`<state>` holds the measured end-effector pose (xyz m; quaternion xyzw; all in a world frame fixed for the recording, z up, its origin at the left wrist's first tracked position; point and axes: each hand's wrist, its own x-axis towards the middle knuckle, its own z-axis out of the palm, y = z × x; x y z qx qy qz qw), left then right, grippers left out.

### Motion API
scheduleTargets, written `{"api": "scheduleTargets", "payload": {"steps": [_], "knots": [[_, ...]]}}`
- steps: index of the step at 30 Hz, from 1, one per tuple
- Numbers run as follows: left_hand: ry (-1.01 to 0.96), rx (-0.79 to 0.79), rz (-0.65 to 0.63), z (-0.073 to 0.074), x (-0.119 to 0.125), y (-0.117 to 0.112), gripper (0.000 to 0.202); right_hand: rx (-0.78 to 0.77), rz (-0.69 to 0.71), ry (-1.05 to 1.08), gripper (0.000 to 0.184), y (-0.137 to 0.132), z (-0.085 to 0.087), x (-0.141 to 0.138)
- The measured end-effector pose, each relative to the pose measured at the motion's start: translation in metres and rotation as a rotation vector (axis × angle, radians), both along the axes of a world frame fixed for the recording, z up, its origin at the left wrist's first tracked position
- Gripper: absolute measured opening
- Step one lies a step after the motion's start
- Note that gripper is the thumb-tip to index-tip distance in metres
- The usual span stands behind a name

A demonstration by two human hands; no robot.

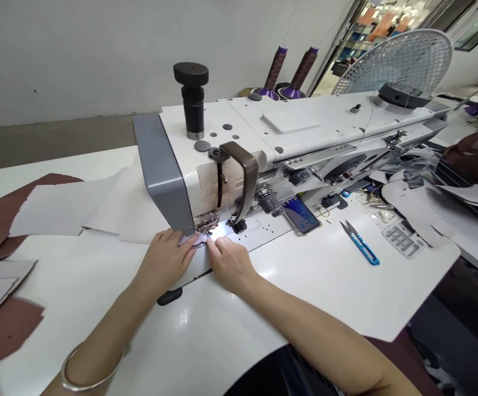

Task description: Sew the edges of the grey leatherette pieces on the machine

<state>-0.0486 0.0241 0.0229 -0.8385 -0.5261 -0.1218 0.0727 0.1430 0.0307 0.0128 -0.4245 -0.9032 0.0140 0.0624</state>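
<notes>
While both hands are working at the left end of the sewing machine [230,118], the small pale piece [199,240] is lying just under the lamp light, at the near side of the metal foot [208,222]. The left hand [168,258] is keeping its fingers partly bent, and its tips are touching the left part of the piece; whether they are pinching or only pressing, I cannot tell. The right hand [229,264] is nearly closed, and its thumb and first finger seem to be pinching the right edge.

For good work here, I think both hands should be guiding gently and not pulling, so that the piece is staying flat and its edge is running straight. The fingertips are resting very near the foot, so they should be stopping a little before it. The bigger pale sheets [119,203] are lying at the left on the worktop [305,286], and the blue scissors [361,245] are waiting at the right, well apart from the hands.
</notes>
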Motion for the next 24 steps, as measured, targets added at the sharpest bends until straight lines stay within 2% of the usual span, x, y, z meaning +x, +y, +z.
{"api": "scheduleTargets", "payload": {"steps": [7, 12, 19, 24], "knots": [[0.207, -0.021, 0.0, 0.008, 0.016, -0.022, 0.033, -0.002, -0.075, 0.047, 0.017, 0.001, -0.001, 0.001], [0.218, 0.023, 0.006, 0.005, 0.023, -0.024, 0.037, 0.041, -0.138, 0.069, 0.017, 0.002, -0.005, 0.003], [0.198, 0.186, -0.054, 0.002, 0.026, -0.023, 0.028, 0.125, -0.061, 0.132, 0.016, -0.001, -0.006, 0.007], [0.173, 0.233, -0.082, 0.002, 0.024, -0.025, 0.04, 0.155, -0.009, 0.166, 0.022, -0.002, -0.009, 0.008]]}}
